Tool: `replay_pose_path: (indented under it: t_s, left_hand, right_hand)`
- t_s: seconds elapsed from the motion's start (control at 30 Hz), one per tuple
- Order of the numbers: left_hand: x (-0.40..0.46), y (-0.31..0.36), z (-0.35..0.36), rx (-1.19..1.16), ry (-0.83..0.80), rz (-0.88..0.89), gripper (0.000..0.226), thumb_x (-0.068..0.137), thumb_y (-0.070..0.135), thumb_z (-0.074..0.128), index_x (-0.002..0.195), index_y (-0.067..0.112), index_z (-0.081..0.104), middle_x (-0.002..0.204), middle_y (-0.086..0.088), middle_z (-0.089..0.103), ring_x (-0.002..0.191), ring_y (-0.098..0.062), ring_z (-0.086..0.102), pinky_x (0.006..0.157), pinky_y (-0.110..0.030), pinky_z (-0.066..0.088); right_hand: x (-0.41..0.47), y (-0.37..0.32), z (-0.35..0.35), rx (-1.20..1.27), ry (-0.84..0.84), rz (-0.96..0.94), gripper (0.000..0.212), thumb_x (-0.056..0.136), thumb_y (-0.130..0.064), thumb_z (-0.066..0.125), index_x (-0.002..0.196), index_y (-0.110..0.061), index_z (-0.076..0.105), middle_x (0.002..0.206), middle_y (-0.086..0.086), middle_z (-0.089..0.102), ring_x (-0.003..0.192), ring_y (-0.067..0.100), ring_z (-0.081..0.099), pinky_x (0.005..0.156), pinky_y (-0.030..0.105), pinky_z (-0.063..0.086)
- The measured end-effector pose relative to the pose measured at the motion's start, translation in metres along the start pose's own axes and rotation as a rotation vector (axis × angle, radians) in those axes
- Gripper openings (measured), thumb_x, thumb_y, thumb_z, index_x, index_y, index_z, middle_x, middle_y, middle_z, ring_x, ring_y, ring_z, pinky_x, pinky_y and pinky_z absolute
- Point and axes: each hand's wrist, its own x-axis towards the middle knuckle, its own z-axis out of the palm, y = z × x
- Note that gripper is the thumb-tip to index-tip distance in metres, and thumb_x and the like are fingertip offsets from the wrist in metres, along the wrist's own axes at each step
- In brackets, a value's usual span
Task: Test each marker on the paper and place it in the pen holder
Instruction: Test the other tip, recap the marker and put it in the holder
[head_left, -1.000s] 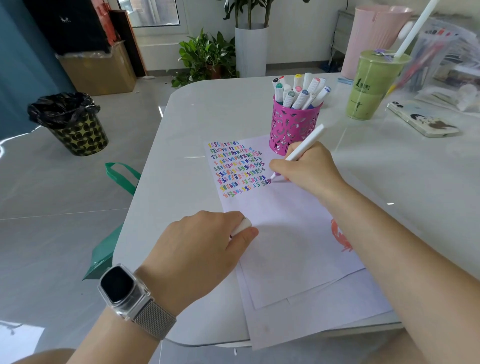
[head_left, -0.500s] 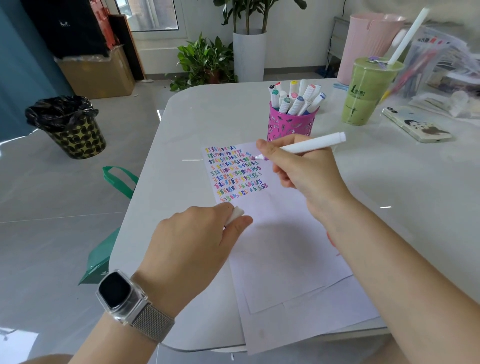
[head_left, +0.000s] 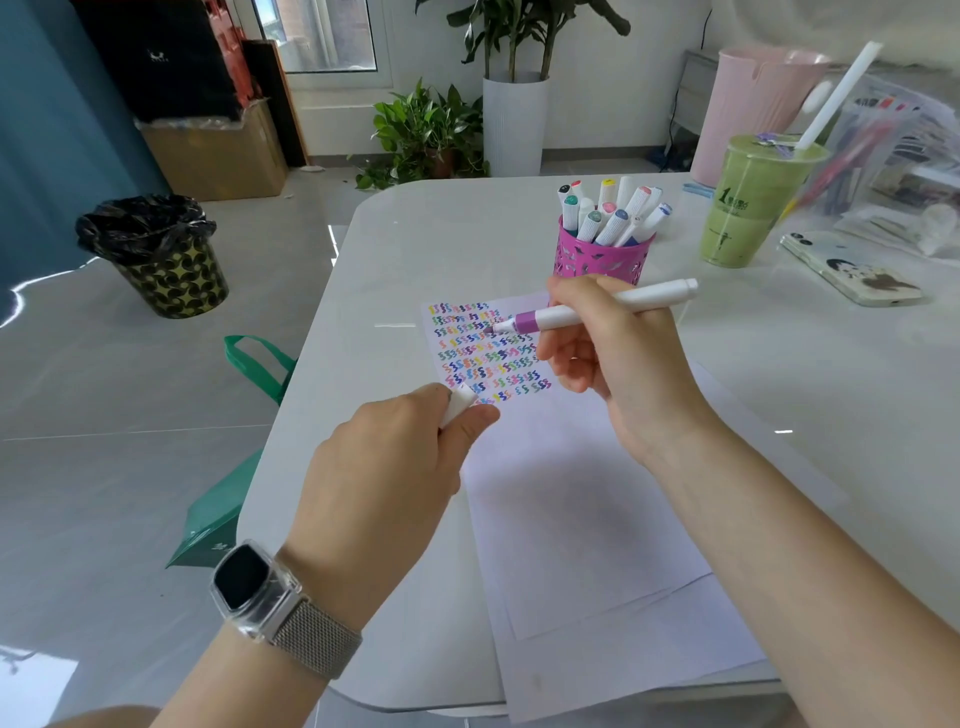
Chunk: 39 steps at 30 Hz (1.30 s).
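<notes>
The left hand (head_left: 405, 452) hangs over the near-left part of the desk (head_left: 415, 234), thumb and curled fingers pinching a white marker cap (head_left: 460, 402) whose end pokes out toward one o'clock. Judging from that, the step in hand is recapping. The cap's open end cannot be made out, so before the two meet it is worth checking that the mouth faces the nib.

At one o'clock from the cap, the paper (head_left: 571, 493) carries rows of coloured squiggles (head_left: 488, 348) in its far-left corner; the sheet lies flat on a second sheet beneath it.

To the right, the right hand (head_left: 613, 353) grips the purple-tipped marker (head_left: 592, 307) near its collar, with the barrel lying almost level above the squiggles, nib pointing to nine o'clock and clear of the paper. To cap it well, hold the marker steady and bring the cap in along the barrel's line, not at an angle, so the nib does not smear on the cap's rim or on the fingers. Press until it seats.

Behind the right hand, at twelve o'clock, stands the pink pen holder (head_left: 597, 260), already crowded with capped markers. The capped one probably has to slide into a gap between them, lowered upright so the light holder is not tipped.
</notes>
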Motion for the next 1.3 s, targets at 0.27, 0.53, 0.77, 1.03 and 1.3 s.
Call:
replay_pose_path:
  t_s: [0.27,0.53,0.77,1.03,1.3]
  left_hand:
    - [-0.006,0.012,-0.001,-0.024,-0.055,0.047,0.037,0.091,0.045,0.031,0.064,0.022,0.02,0.052,0.0,0.031,0.056,-0.03,0.033,0.051,-0.039,0.028]
    - [-0.005,0.011,0.002,0.145,-0.097,0.07,0.027,0.095,0.038,0.023,0.071,0.027,0.02,0.056,-0.001,0.039,0.055,-0.031,0.038,0.059,-0.041,0.042]
    - [-0.005,0.009,0.004,0.236,-0.106,0.096,0.029,0.095,0.041,0.019,0.074,0.023,0.011,0.057,0.0,0.038,0.055,-0.029,0.04,0.057,-0.037,0.039]
    - [-0.004,0.009,0.0,0.206,-0.098,0.133,0.037,0.092,0.048,0.01,0.087,0.023,0.036,0.068,0.003,0.059,0.064,-0.024,0.057,0.065,-0.041,0.049]
    - [-0.004,0.011,0.0,-0.101,0.011,0.222,0.043,0.086,0.051,0.02,0.086,0.019,0.049,0.058,-0.001,0.059,0.053,-0.03,0.055,0.053,-0.044,0.047]
  right_hand:
    - [-0.004,-0.004,0.003,0.023,0.058,-0.025,0.038,0.089,-0.01,0.056,0.057,-0.011,0.036,0.031,-0.007,0.044,0.035,0.009,0.03,0.039,0.017,0.023]
    - [-0.004,-0.004,0.002,0.013,0.044,-0.057,0.036,0.089,-0.009,0.056,0.06,-0.012,0.035,0.032,-0.009,0.042,0.032,0.006,0.033,0.037,0.015,0.025]
    - [-0.006,0.002,0.004,-0.019,0.023,-0.105,0.044,0.089,-0.014,0.062,0.055,-0.014,0.034,0.034,-0.011,0.043,0.034,0.006,0.036,0.038,0.015,0.029]
    - [-0.006,0.009,0.005,-0.113,-0.069,-0.102,0.046,0.083,-0.012,0.07,0.053,-0.014,0.035,0.038,-0.009,0.042,0.035,0.008,0.039,0.04,0.017,0.031]
    - [-0.011,0.01,0.01,0.126,-0.073,0.181,0.042,0.082,-0.008,0.062,0.057,-0.021,0.03,0.043,-0.003,0.026,0.038,0.01,0.023,0.04,0.018,0.02]
